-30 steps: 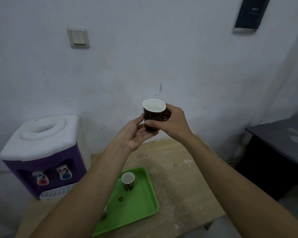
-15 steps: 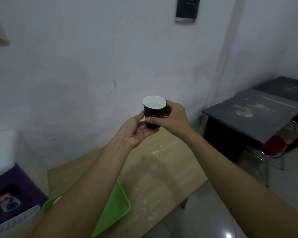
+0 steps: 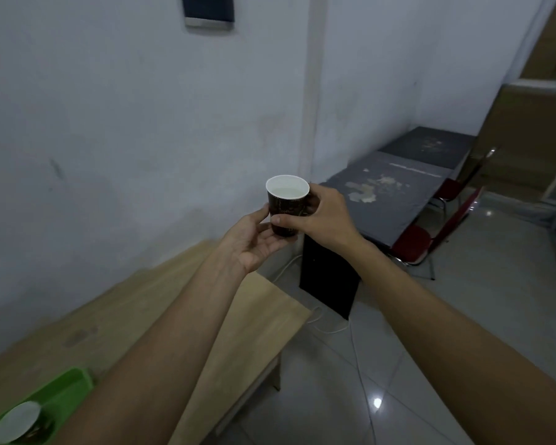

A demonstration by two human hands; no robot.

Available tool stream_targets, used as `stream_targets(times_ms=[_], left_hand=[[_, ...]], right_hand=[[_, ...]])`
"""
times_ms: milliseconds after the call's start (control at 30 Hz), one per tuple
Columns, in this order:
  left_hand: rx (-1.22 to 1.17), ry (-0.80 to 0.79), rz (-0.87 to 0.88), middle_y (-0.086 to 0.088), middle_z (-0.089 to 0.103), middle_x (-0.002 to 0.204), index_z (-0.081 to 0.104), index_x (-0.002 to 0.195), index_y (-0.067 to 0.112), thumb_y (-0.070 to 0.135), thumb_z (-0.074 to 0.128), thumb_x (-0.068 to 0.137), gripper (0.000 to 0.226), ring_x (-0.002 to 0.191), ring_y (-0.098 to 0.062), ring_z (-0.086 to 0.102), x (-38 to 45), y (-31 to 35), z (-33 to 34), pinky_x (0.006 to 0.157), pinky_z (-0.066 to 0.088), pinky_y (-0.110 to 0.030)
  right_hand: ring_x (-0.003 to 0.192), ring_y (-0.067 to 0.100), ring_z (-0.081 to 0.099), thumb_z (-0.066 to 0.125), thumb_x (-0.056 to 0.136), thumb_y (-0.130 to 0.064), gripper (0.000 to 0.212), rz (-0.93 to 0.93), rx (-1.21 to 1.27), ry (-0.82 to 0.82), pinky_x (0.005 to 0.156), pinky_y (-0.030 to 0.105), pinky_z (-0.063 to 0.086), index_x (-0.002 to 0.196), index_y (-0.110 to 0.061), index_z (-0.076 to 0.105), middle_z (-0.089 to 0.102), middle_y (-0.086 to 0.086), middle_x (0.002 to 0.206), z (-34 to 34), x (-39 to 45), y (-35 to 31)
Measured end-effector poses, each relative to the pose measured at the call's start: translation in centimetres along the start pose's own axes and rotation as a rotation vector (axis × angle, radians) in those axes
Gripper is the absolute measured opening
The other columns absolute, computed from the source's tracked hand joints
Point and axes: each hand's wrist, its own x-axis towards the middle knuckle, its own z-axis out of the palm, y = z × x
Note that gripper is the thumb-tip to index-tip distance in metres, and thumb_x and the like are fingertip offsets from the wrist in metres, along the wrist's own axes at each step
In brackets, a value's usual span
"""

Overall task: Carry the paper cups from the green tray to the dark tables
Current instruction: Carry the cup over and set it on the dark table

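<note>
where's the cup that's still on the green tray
In the head view it sits at the bottom left corner: a paper cup on the green tray, on the wooden table, left of the left forearm.

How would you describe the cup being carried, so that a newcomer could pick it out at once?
Look at mid-frame, before the white wall, where the left hand and right hand meet. The dark paper cup they hold is airborne, unlike the other cup on the green tray.

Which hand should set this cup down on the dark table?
Right. The right hand grips the cup, and the dark table lies on its side; the left hand only cradles the base.
</note>
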Motion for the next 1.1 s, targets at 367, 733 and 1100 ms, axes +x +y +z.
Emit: stream_targets(times_ms=[367,733,1100], left_hand=[[0.053,-0.157,-0.086,-0.024,0.068,0.105,0.057,0.12,-0.008,0.023,0.057,0.102,0.035,0.091,-0.034,0.069,9.3,-7.6,16.0,0.084,0.058,-0.052],[0.12,-0.326,-0.144,-0.03,0.065,0.124,0.059,0.12,-0.004,0.022,0.062,0.098,0.034,0.092,-0.037,0.075,21.1,-12.9,28.0,0.083,0.06,-0.054],[0.191,-0.447,-0.258,-0.027,0.073,0.103,0.057,0.124,-0.008,0.024,0.061,0.1,0.041,0.101,-0.038,0.072,34.9,-15.8,40.2,0.088,0.059,-0.051]], right_hand=[[0.099,0.017,0.076,0.098,0.063,-0.027,0.058,0.082,-0.105,0.153,0.092,0.042,0.06,0.113,-0.01,0.074,0.079,0.002,0.102,-17.3,2.1,6.7],[0.105,0.012,0.071,0.097,0.063,-0.032,0.071,0.147,-0.206,0.368,0.096,0.039,0.059,0.125,-0.014,0.067,0.076,-0.002,0.112,-29.9,5.9,13.6],[0.106,0.0,0.068,0.096,0.066,-0.029,0.069,0.2,-0.239,0.524,0.089,0.02,0.056,0.126,-0.016,0.065,0.074,-0.007,0.114,-41.3,13.4,21.8]])
